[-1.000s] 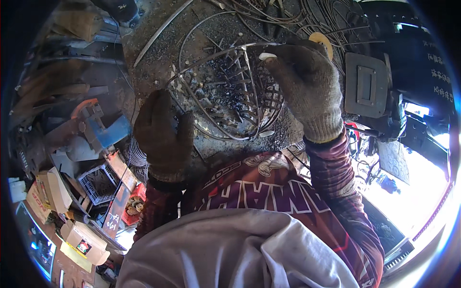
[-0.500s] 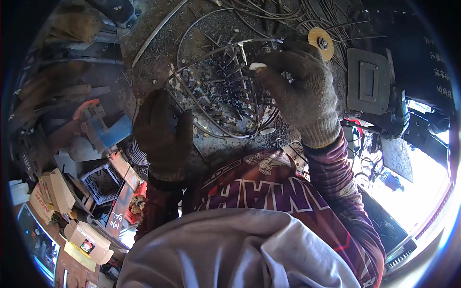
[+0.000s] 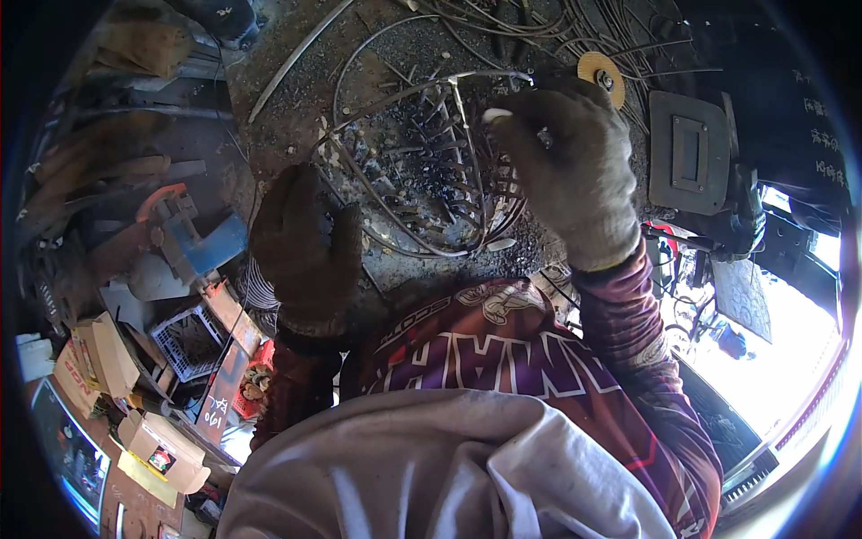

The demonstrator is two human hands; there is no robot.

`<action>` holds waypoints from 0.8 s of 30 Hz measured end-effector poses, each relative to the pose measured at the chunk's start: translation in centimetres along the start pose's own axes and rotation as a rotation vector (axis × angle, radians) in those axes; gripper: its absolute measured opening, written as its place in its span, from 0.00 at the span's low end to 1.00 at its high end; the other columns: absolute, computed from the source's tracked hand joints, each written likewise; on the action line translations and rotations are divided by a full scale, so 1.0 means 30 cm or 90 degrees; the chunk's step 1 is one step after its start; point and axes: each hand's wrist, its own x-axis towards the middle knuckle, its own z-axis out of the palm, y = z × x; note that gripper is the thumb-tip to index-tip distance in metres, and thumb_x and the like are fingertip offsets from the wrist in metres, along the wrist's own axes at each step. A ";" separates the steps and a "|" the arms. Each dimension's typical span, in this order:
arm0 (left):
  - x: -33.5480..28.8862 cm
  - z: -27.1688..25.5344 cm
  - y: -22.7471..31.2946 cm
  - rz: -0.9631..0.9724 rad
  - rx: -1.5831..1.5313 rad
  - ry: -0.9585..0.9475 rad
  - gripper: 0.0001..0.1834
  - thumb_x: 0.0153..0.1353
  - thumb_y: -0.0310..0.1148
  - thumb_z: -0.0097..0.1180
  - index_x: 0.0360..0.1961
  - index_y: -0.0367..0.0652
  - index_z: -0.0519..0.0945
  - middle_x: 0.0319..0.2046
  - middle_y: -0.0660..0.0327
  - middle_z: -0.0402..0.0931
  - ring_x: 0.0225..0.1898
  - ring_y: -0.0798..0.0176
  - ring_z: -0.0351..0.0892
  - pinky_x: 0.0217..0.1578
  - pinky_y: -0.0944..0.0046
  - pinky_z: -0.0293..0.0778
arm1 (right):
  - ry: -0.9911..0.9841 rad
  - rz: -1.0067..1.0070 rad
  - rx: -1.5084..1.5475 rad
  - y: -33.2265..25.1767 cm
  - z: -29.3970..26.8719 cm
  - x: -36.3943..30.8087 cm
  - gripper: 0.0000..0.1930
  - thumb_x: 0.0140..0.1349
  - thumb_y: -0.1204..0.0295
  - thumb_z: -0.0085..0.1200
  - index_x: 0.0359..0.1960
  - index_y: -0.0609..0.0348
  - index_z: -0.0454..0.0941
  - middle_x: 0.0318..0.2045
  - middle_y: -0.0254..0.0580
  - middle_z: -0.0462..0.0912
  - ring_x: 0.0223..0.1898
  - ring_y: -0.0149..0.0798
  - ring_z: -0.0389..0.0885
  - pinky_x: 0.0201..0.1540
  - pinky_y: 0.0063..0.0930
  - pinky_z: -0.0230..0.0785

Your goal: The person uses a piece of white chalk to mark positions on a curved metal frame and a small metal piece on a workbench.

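Observation:
A frame of bent thin metal rods (image 3: 382, 199) lies on the grimy metal worktop (image 3: 296, 99) between my gloved hands. My left hand (image 3: 305, 247) rests at its left side, palm hollowed and thumb apart from the fingers, with a rod running past the gap. Over the frame's right side, my right hand (image 3: 575, 166) is curled, thumb and fingers drawn together. A pale tip shows at its thumb end; whether that is a held piece or a bare thumb tip I cannot tell. Short dark metal bits lie among the rods.
A yellow abrasive disc (image 3: 600, 76) and a grey welding shield (image 3: 690, 151) are at the right. Loose rods (image 3: 557, 22) tangle at the back. Leftward stand a blue metal tool (image 3: 215, 247), a plastic crate (image 3: 189, 343) and cardboard boxes (image 3: 162, 449).
My right hand has moved slightly right, away from the upright rod, and its fingers have curled in more. The left hand stays nearly where it was.

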 end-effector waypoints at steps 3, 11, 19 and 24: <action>-0.001 0.016 -0.019 0.023 0.006 0.009 0.30 0.58 0.37 0.71 0.59 0.32 0.82 0.57 0.37 0.82 0.55 0.32 0.84 0.57 0.41 0.81 | 0.011 0.049 0.039 0.004 -0.013 -0.004 0.11 0.62 0.62 0.68 0.36 0.56 0.92 0.31 0.47 0.89 0.41 0.54 0.87 0.48 0.48 0.78; -0.001 0.009 -0.004 0.027 0.018 -0.001 0.32 0.56 0.31 0.73 0.62 0.33 0.80 0.60 0.37 0.81 0.59 0.32 0.83 0.60 0.42 0.79 | 0.035 -0.019 0.066 -0.027 0.017 -0.005 0.10 0.62 0.62 0.68 0.35 0.54 0.92 0.31 0.46 0.89 0.41 0.54 0.88 0.49 0.47 0.78; 0.005 0.000 0.012 -0.003 0.011 -0.011 0.30 0.54 0.30 0.72 0.59 0.33 0.82 0.58 0.38 0.83 0.58 0.33 0.83 0.58 0.43 0.80 | -0.017 0.036 0.048 0.038 0.003 -0.016 0.11 0.64 0.65 0.72 0.42 0.60 0.92 0.38 0.47 0.89 0.41 0.48 0.89 0.46 0.40 0.80; 0.007 0.003 0.000 0.026 0.015 -0.016 0.30 0.53 0.29 0.72 0.58 0.34 0.82 0.58 0.39 0.83 0.57 0.34 0.84 0.57 0.43 0.80 | 0.002 0.046 0.064 0.041 -0.009 -0.042 0.11 0.64 0.65 0.71 0.43 0.58 0.92 0.38 0.46 0.89 0.44 0.48 0.88 0.48 0.40 0.79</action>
